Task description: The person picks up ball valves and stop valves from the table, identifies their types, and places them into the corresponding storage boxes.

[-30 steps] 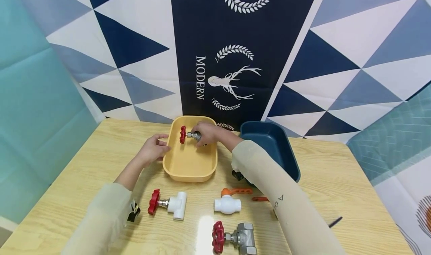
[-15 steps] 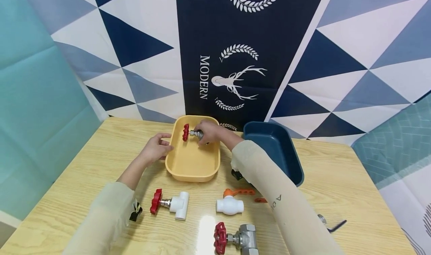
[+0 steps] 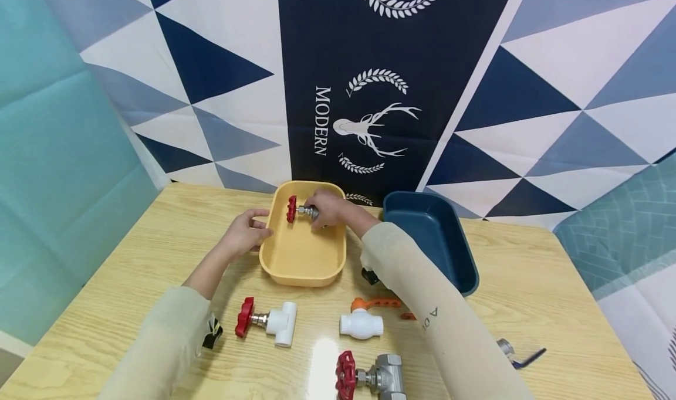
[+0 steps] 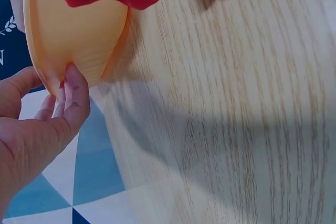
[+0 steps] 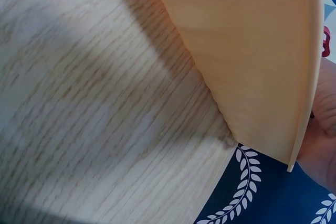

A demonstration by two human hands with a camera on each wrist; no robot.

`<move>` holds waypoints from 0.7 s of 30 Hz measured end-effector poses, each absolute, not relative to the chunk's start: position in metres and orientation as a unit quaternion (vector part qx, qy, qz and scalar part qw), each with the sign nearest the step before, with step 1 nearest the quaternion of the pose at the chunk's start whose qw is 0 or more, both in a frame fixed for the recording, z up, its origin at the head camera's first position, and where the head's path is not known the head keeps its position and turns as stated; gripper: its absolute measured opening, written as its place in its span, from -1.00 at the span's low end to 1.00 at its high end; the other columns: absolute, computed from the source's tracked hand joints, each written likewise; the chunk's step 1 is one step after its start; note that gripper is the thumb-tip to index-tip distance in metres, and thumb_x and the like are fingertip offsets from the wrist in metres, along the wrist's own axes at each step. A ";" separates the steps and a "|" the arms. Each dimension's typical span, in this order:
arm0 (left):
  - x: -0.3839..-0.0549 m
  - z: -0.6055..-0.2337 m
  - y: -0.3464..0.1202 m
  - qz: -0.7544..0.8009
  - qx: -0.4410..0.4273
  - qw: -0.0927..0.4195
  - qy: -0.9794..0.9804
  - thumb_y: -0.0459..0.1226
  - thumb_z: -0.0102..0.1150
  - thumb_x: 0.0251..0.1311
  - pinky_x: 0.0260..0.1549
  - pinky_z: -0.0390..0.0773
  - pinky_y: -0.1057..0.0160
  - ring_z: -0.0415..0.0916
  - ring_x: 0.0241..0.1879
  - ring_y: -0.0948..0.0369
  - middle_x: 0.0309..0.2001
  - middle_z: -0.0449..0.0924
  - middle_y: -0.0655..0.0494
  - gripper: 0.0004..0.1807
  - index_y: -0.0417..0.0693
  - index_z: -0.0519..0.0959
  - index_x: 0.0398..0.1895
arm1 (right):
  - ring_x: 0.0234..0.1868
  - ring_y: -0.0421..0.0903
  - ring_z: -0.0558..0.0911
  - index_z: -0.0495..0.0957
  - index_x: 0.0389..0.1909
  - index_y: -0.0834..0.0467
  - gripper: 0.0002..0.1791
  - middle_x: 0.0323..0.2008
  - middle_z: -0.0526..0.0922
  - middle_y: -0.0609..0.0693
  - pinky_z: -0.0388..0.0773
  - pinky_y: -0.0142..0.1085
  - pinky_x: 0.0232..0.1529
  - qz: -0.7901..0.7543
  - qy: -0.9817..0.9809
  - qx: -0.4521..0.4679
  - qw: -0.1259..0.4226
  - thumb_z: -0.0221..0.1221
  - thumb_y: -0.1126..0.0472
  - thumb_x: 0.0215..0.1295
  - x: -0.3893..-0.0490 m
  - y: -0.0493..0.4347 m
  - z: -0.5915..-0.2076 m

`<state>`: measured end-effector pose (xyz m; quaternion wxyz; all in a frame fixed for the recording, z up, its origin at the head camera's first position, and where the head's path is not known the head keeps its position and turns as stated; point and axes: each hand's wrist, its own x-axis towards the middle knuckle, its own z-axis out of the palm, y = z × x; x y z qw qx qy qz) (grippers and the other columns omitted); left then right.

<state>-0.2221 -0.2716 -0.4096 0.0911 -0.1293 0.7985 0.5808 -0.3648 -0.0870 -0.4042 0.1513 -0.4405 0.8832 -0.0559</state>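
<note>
In the head view, a yellow tray (image 3: 301,259) stands at the back of the wooden table. My left hand (image 3: 240,233) holds its left rim, thumb at the edge; in the left wrist view that hand's fingers (image 4: 77,90) lie against the outer wall. Inside the tray, my right hand (image 3: 328,208) grips the metal body of a valve with a red handwheel (image 3: 291,209), the wheel pointing left. The palm hides most of that body. The right wrist view shows mainly the tray's outer wall (image 5: 252,51), with part of the right hand (image 5: 323,135) behind it.
Right of the yellow tray is a dark blue tray (image 3: 435,236), partly behind the right sleeve. Nearer lie a white tee valve with red wheel (image 3: 280,324), a white ball valve (image 3: 361,324) with orange lever, a metal gate valve (image 3: 389,373) and a blue-levered valve (image 3: 528,359).
Both hands keep their hold, and the red-wheeled valve stays within the yellow tray. The head view has shifted slightly, and the blue-levered valve shows more beside the right sleeve.
</note>
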 end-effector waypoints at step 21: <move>-0.223 -0.412 -0.273 0.579 -0.128 0.089 0.801 -0.39 0.04 0.25 -0.31 0.64 0.23 0.47 -0.16 0.08 -0.03 0.34 -0.15 -0.42 -0.17 0.17 0.35 | 0.00 -0.06 0.36 0.55 0.02 0.12 -0.45 -0.06 0.43 0.06 0.37 -0.27 0.12 -0.037 0.912 -0.389 0.123 0.42 0.10 -0.06 -0.368 -0.092 -0.411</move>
